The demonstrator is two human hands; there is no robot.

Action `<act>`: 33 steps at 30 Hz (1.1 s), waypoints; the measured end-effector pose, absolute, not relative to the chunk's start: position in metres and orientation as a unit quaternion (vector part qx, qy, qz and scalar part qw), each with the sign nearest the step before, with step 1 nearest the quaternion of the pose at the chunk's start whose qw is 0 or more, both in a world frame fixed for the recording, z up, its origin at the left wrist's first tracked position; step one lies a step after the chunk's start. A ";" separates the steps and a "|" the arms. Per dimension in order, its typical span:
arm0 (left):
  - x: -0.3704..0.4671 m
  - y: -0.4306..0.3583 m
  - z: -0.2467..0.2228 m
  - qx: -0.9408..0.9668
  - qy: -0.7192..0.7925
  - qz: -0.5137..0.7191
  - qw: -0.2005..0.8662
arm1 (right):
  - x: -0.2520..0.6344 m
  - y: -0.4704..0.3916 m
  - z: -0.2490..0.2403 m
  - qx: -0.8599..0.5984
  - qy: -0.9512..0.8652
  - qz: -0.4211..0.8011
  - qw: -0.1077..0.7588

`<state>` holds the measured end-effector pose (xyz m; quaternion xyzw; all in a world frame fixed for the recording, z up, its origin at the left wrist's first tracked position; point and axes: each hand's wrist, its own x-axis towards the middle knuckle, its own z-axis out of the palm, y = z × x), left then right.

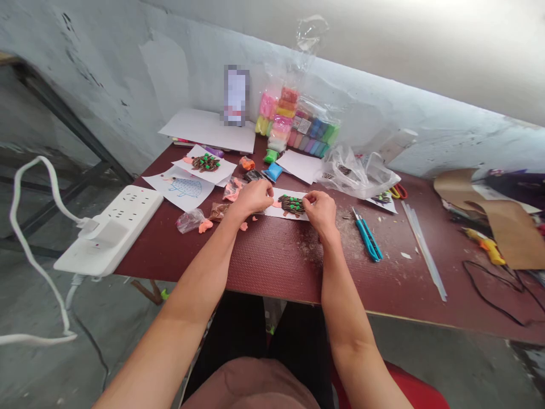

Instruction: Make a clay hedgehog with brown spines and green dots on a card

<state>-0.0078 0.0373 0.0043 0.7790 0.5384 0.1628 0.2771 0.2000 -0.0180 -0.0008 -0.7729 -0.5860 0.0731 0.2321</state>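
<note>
A small white paper (275,212) lies on the table in front of me, with a hedgehog figure (293,204) on it. The figure has a dark spiky body dotted with green, and a pink-orange clay head at its left end. My left hand (254,197) is closed in a pinch beside that head; whatever sits between its fingertips is too small to tell. At the paper's right end my right hand (320,211) is closed, thumb and fingers at its edge and against the figure's back end. Orange clay bits (205,226) lie left of my left forearm.
Farther left, a similar hedgehog (206,163) rests on paper near a blue drawing (186,187). A power strip (110,227) overhangs the left edge. Clay packs (313,133) lean on the wall. To the right are a teal cutter (367,235), glue sticks (423,250) and a yellow glue gun (483,244).
</note>
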 end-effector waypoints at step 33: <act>-0.008 0.038 0.005 0.783 0.533 0.156 0.281 | 0.202 -0.020 -0.003 -0.750 -0.626 0.073 0.204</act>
